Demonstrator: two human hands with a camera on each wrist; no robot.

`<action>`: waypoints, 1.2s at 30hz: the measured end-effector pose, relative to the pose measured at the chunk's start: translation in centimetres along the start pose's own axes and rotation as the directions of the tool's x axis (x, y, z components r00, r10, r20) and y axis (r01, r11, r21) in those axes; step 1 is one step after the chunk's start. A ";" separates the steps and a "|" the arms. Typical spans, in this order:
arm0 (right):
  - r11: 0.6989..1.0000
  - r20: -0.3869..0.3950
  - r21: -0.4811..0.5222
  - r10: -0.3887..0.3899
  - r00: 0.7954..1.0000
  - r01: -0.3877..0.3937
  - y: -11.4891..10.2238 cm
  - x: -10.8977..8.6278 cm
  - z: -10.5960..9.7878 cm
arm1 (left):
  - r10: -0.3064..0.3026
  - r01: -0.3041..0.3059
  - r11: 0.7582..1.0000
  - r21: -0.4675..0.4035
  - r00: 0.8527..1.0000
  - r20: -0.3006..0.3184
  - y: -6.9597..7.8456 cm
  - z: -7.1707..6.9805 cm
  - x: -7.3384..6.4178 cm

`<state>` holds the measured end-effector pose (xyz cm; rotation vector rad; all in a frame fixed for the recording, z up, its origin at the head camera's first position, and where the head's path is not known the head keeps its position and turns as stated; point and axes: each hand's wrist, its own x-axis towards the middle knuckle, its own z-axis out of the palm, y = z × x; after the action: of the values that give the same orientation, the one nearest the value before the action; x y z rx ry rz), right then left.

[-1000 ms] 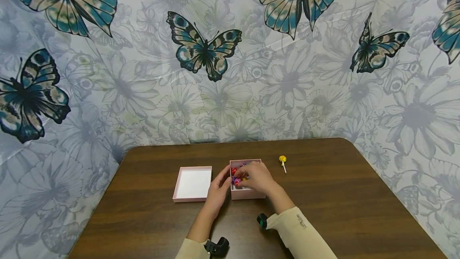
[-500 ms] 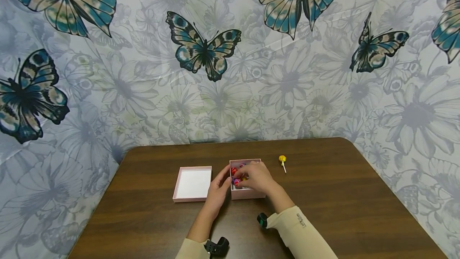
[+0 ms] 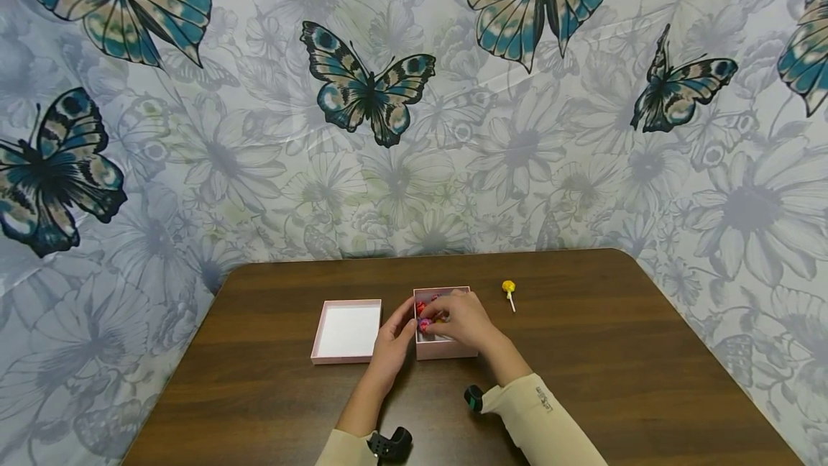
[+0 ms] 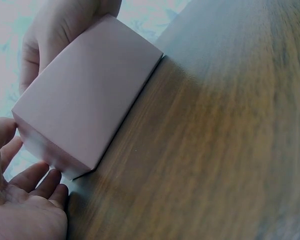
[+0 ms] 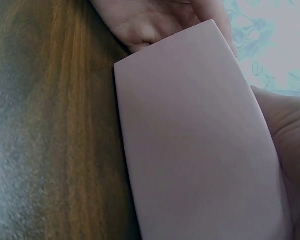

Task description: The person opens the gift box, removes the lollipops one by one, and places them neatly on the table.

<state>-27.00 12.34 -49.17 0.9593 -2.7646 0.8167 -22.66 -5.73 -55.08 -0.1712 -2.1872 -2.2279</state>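
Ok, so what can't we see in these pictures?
Head view: how many sweets the pink box holds; the right hand covers part of its inside.
Head view: whether that hand pinches a sweet; its fingers hide it.
Head view: rest of the rightmost butterfly, cut off by the edge.
Both wrist views: the box's inside, hidden by its walls.

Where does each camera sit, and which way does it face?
Head: on the head, facing forward and down at the table and butterfly-patterned backdrop; the sleeves, left hand and right hand show.
Left wrist: on that wrist, facing the outer walls of the pink box; left hand at lower left, right hand at upper left.
Right wrist: on that wrist, facing the box's outer wall; right hand cut off at the right edge, left hand at the top.
Shared: both wrist views show the box, table and both hands.
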 end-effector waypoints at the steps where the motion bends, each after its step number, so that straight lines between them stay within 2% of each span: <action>1: 1.000 -0.006 0.014 0.001 1.000 -0.001 0.0 0.0 0.0 | 0.001 -0.001 1.000 -0.001 1.000 0.000 0.0 0.0 0.0; 11: 0.997 -0.058 0.073 -0.006 0.998 0.010 0.2 -0.1 0.0 | 0.000 0.000 1.000 -0.002 1.000 -0.003 0.1 0.0 0.0; 23: 0.978 -0.065 0.206 0.050 0.997 -0.036 0.6 0.0 0.0 | 0.009 -0.009 1.000 0.013 1.000 0.002 -0.1 0.0 0.0; 28: 0.956 -0.079 0.289 0.078 0.994 -0.052 0.7 -0.1 0.0 | 0.016 -0.016 1.000 0.022 1.000 0.001 -0.1 0.0 0.0; 36: 0.898 -0.086 0.419 0.184 0.979 -0.132 0.8 -0.4 0.0 | 0.014 -0.014 1.000 0.021 1.000 -0.008 -0.1 0.0 0.1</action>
<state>-27.19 13.09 -49.62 0.7044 -2.6379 1.4780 -22.75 -5.73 -55.18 -0.1764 -2.1975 -2.1937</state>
